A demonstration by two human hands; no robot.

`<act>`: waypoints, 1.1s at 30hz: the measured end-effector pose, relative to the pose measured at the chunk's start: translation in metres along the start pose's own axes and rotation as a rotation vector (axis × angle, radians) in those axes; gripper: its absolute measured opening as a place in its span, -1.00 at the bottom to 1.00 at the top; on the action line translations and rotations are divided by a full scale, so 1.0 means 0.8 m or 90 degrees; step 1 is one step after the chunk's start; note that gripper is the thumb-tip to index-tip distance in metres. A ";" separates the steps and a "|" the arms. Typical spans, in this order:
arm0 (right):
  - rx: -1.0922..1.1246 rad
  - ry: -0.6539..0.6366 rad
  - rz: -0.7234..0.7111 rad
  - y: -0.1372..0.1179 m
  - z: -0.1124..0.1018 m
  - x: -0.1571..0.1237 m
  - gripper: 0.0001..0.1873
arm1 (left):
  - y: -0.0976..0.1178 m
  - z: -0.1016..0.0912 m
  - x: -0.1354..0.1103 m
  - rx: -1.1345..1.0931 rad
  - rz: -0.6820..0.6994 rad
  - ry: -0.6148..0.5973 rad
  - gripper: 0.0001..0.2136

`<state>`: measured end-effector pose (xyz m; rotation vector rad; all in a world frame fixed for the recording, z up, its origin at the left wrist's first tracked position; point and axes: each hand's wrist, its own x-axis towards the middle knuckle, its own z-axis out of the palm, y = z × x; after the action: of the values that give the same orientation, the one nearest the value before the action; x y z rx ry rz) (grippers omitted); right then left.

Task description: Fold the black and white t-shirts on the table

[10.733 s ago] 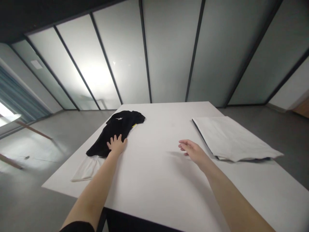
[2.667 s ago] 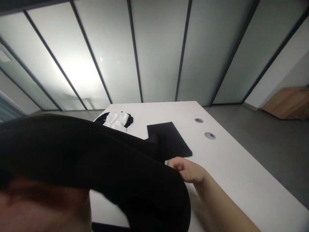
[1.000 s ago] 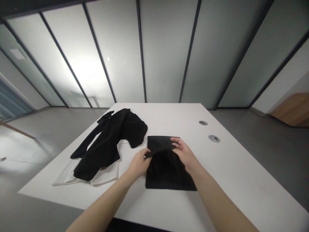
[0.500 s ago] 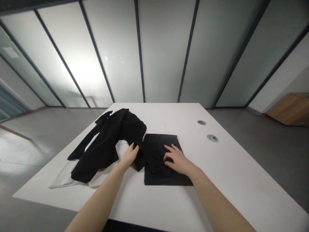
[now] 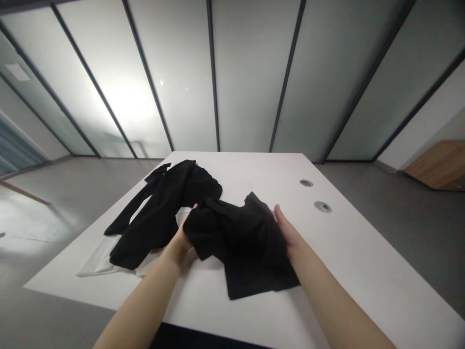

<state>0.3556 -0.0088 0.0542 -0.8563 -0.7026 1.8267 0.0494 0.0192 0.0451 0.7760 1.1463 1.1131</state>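
Black cloth [image 5: 247, 237] looks mid-gather, left hand [image 5: 181, 241] and right hand [image 5: 288, 233] half-curled, holding its sides, so next move probably needs even support.

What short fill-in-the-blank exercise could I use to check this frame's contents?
Between the left hand and the right hand is ____ cloth.
The clothes pile lies nearer the ____ hand.
The table is ____ in colour.
On its right side, the table has ____ round inserts.

Missing words: black; left; white; two.
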 end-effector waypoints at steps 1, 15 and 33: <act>0.022 0.003 0.024 0.002 -0.004 0.006 -0.37 | -0.002 0.008 0.006 -0.016 0.001 -0.028 -0.45; 0.056 0.044 0.193 0.019 -0.005 0.027 -0.46 | -0.036 0.045 0.023 0.343 0.062 -0.061 -0.53; -0.100 0.067 -0.004 0.007 -0.037 -0.003 -0.45 | -0.014 0.007 0.029 -0.021 0.056 -0.010 -0.79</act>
<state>0.3774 -0.0103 0.0329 -1.0434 -0.7884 1.7235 0.0584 0.0383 0.0296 0.8152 1.0873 1.1939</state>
